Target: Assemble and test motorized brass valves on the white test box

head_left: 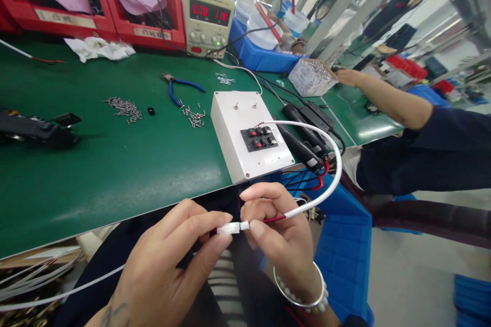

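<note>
My left hand [172, 260] pinches a small white plug connector [228, 229] between thumb and forefinger, below the table edge. My right hand [282, 237] pinches the mating white connector [244, 225] at the end of a white sheathed cable [330, 186] with red and black wires. The two connector halves meet end to end. The cable loops up to the black terminal block [260, 138] on a white test box [245, 133] at the table's front edge. A thin white wire [76, 290] trails left from under my left hand.
The green table [95, 163] carries blue-handled pliers [180, 87], piles of small metal pins [125, 108], a black tool [34, 130], a power supply [207, 13], and red bins [76, 5]. Another person's arm [387, 99] reaches to a box of parts [311, 76]. A blue crate [341, 250] sits below.
</note>
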Demonstrator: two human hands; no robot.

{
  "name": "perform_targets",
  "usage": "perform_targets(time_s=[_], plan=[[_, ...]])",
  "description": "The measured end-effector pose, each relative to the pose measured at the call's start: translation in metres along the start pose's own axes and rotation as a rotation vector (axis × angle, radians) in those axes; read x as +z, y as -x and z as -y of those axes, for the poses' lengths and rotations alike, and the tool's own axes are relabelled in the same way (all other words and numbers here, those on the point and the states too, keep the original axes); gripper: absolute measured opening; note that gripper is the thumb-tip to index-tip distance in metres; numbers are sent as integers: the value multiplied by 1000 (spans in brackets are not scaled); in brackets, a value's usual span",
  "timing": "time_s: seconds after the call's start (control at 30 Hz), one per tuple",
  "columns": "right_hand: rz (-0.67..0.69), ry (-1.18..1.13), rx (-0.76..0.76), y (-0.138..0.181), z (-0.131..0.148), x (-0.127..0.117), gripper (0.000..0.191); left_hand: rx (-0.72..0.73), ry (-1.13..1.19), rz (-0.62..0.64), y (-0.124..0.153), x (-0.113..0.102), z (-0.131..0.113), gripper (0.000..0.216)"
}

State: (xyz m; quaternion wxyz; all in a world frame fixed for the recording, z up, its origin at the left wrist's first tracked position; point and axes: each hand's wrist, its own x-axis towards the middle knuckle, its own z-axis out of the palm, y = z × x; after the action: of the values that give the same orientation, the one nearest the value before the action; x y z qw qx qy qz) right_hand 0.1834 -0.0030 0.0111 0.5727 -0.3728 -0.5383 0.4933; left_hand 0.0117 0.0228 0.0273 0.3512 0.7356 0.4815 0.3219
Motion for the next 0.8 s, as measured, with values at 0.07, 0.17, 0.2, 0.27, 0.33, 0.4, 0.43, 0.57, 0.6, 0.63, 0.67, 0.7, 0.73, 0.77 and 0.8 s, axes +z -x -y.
perform_targets(time_s=[0.07, 0.17, 0.2, 0.27, 0.33, 0.4, 0.43, 0.57, 0.6, 0.63, 0.67, 0.7, 0.73, 0.77, 0.8], plan=[[-1, 12, -12, 0, 0, 0, 36, -39, 33, 29, -3, -1, -3, 27], [2, 48, -14, 0, -1, 0, 38, -90, 78, 92, -3, -3, -2, 29], [8, 55, -11, 0, -1, 0, 39, -106, 91, 119, -2, -3, 0, 30], [22, 65, -7, 0, -1, 0, 42, -126, 120, 185, 1, -5, 5, 33], [28, 88, -12, 0, 0, 0, 45, -128, 150, 248, 3, -5, 10, 36], [38, 135, -23, -1, 2, 0, 47, -119, 172, 292, 5, -6, 12, 39], [44, 165, -29, -1, 3, 0, 49, -121, 176, 301, 5, -6, 13, 39], [68, 300, -54, -2, 6, -2, 52, -188, 164, 279, 5, -7, 10, 39], [70, 329, -63, -2, 6, -3, 52, -195, 165, 285, 5, -7, 10, 39], [73, 351, -71, -2, 6, -3, 51, -191, 168, 300, 5, -7, 10, 40], [78, 369, -79, -2, 6, -4, 50, -177, 173, 326, 6, -8, 11, 40], [81, 382, -87, -2, 6, -4, 49, -161, 174, 346, 6, -7, 12, 40], [84, 392, -92, -2, 6, -5, 47, -146, 172, 359, 6, -7, 14, 40], [85, 402, -94, -1, 5, -5, 46, -132, 166, 365, 6, -7, 15, 39], [83, 408, -94, -1, 5, -5, 45, -114, 160, 364, 6, -6, 16, 38]])
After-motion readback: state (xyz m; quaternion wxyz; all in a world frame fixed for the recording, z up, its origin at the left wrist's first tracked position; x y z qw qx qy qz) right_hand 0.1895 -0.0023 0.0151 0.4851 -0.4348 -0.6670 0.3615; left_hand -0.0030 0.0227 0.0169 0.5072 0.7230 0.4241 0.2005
